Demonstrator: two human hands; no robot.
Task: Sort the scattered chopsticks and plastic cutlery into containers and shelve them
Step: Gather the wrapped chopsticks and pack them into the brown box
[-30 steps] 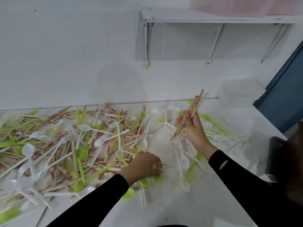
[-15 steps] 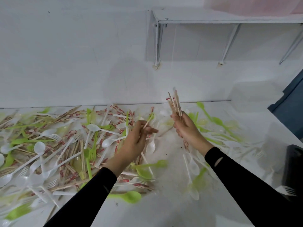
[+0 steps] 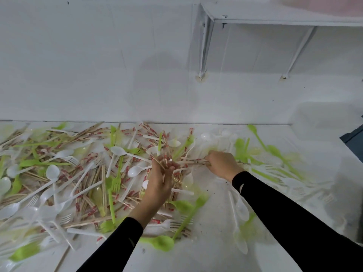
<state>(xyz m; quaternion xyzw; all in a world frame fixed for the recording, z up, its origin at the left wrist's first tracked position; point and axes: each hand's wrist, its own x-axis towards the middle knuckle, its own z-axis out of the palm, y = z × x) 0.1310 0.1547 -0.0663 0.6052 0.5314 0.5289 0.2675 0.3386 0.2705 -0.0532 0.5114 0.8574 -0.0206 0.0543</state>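
Observation:
A big heap of wooden chopsticks with red bands (image 3: 92, 173), white plastic spoons (image 3: 117, 151), white forks and green cutlery (image 3: 188, 205) covers the white table (image 3: 216, 250). My right hand (image 3: 223, 163) grips a bundle of chopsticks (image 3: 193, 162), held low and lying almost level, tips pointing left. My left hand (image 3: 161, 179) is at the bundle's left end with its fingers curled among chopstick tips; that hand is blurred.
A white wall shelf (image 3: 275, 16) on slanted brackets hangs at the upper right. A clear plastic container (image 3: 322, 122) stands at the table's far right by the wall. More green forks (image 3: 279, 154) and pale cutlery lie right of my hands. A dark blue panel shows at the right edge.
My right hand has lowered the bundle from upright to nearly level over the pile. My left hand has moved up from the table to the bundle's left end.

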